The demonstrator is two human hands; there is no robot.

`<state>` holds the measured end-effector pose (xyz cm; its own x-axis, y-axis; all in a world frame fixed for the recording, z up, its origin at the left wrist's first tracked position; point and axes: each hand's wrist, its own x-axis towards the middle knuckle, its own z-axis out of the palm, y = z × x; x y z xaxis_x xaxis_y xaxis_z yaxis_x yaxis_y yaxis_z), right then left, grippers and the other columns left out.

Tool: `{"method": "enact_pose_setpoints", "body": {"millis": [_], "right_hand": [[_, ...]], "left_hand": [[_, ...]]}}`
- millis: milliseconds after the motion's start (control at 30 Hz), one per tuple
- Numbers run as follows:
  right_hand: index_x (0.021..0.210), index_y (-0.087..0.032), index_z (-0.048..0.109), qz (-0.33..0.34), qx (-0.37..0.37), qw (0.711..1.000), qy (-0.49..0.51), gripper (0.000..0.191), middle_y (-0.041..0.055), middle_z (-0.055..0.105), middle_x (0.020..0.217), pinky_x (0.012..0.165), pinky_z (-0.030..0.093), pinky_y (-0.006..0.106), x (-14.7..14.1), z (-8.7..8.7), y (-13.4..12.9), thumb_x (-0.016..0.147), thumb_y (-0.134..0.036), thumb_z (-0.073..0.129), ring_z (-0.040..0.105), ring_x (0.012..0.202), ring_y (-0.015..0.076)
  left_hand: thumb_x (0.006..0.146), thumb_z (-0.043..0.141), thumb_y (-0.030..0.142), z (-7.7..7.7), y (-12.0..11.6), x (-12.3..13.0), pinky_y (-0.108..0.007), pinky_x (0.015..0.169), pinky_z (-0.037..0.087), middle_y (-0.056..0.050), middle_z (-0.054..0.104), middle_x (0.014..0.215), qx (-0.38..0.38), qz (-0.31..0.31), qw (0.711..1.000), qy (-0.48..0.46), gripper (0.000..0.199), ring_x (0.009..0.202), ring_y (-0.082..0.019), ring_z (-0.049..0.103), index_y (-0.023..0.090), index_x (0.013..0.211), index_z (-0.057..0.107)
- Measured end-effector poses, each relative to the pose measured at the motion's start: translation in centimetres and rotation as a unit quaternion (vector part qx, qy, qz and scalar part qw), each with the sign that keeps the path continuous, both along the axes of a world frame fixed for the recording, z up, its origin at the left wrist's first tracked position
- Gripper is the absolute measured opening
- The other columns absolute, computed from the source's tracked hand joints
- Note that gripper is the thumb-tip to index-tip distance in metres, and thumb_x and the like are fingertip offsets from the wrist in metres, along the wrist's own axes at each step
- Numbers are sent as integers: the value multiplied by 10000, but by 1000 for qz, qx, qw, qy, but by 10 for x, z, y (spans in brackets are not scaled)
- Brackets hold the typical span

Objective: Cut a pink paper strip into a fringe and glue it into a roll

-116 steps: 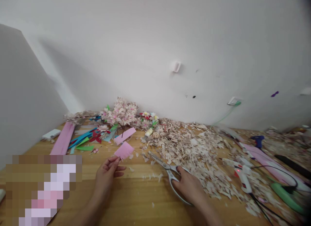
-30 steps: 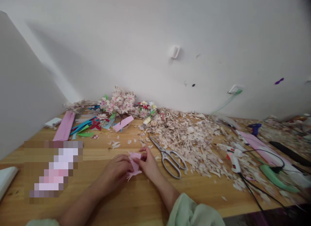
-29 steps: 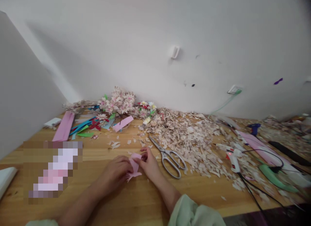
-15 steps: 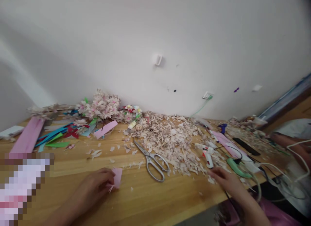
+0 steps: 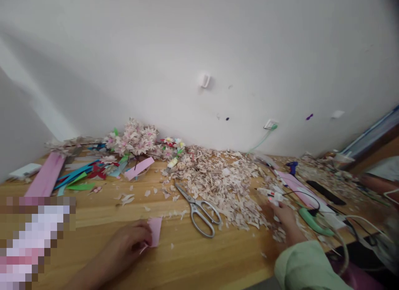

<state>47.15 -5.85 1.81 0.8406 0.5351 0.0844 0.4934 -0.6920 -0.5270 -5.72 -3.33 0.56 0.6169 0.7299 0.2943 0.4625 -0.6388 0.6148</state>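
Close to the front of the table, my left hand (image 5: pixel 132 240) is closed, its fingers pinching a small pink paper piece (image 5: pixel 155 231) with thin white strands sticking out below. My right hand (image 5: pixel 284 217) has its fingers wrapped around the handle of a white hot glue gun (image 5: pixel 268 193), whose nozzle points left; the handle is mostly hidden by the fingers. Between the hands lie metal scissors (image 5: pixel 199 213), handles toward me. Beyond them spreads a heap of pale paper-like scraps (image 5: pixel 218 177).
Pale pink flowers (image 5: pixel 137 136) and coloured paper strips (image 5: pixel 77 175) lie at the back left. On the right are a blue glue gun (image 5: pixel 292 167), a green handle-like object (image 5: pixel 313 222), a black bar (image 5: pixel 326 192) and cables. Another person's arm (image 5: pixel 378 184) shows at the right edge.
My right hand has moved forward onto the glue gun's handle and closed around it. My left hand keeps its pinch on the pink paper. The view has shifted slightly.
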Motion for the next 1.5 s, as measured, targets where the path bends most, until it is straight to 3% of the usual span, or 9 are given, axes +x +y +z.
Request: {"method": "enact_pose_setpoints", "body": {"millis": [100,300,467,600,733,833,1000,1167,1500], "right_hand": [[687,-152,612,-11,13,1000,-7,400,148,630,630,539,414,347,-7,24,-19,747,-515,454,603,625,281],[456,-232,503,86,-1,996,-22,359,94,614,534,530,407,345,-52,71,-46,679,-512,542,535,491,220],[619,-194,618,134,78,984,-88,357,95,642,602,549,437,356,-115,78,-47,616,-550,590,610,648,302],[827,-167,659,267,189,944,-36,373,102,699,840,664,480,324,-177,74,-40,658,-494,598,634,798,285],[895,-163,682,446,66,887,100,355,57,709,850,631,467,286,-232,70,-29,726,-459,582,633,735,236],[838,-149,688,523,-30,840,137,318,39,695,750,547,415,245,-259,60,-22,749,-433,575,601,652,198],[788,-148,680,544,-108,827,95,340,36,667,725,520,347,219,-283,42,-13,716,-474,615,553,636,168],[765,-140,673,555,-174,812,45,374,56,654,723,533,340,231,-299,48,-7,733,-503,591,541,639,173],[756,-149,672,601,-213,770,-14,415,62,661,696,495,317,223,-313,57,3,753,-545,546,559,603,170]], "left_hand": [[753,483,89,-3,2,-2,-246,691,500,-33,680,888,4,-27,999,21,212,825,-156,627,226,741,644],[789,472,116,-10,5,-9,-305,822,458,-38,683,850,149,74,986,-23,178,946,-185,587,223,793,615],[743,462,56,-15,-2,-8,-310,790,454,-35,681,859,136,27,988,65,210,946,-204,575,215,757,599],[665,424,-7,-9,-7,-4,-327,792,451,-33,664,850,84,-16,990,109,298,857,-190,581,214,751,603],[668,419,4,1,-10,-5,-332,795,448,-29,653,799,40,-25,995,91,302,837,-187,578,220,762,608],[686,416,21,4,-11,-9,-311,764,455,-36,653,826,-11,-13,996,82,296,836,-184,579,221,779,613],[664,438,19,5,-11,-13,-278,740,459,-30,646,889,-85,-1,994,64,270,840,-171,583,216,755,600],[624,447,-14,5,-10,-13,-267,759,453,-36,607,1049,-90,-13,994,58,292,920,-169,574,206,736,602],[697,486,43,6,-4,-15,-290,728,435,-26,657,809,-27,-9,997,70,216,837,-179,571,209,704,624]]}}
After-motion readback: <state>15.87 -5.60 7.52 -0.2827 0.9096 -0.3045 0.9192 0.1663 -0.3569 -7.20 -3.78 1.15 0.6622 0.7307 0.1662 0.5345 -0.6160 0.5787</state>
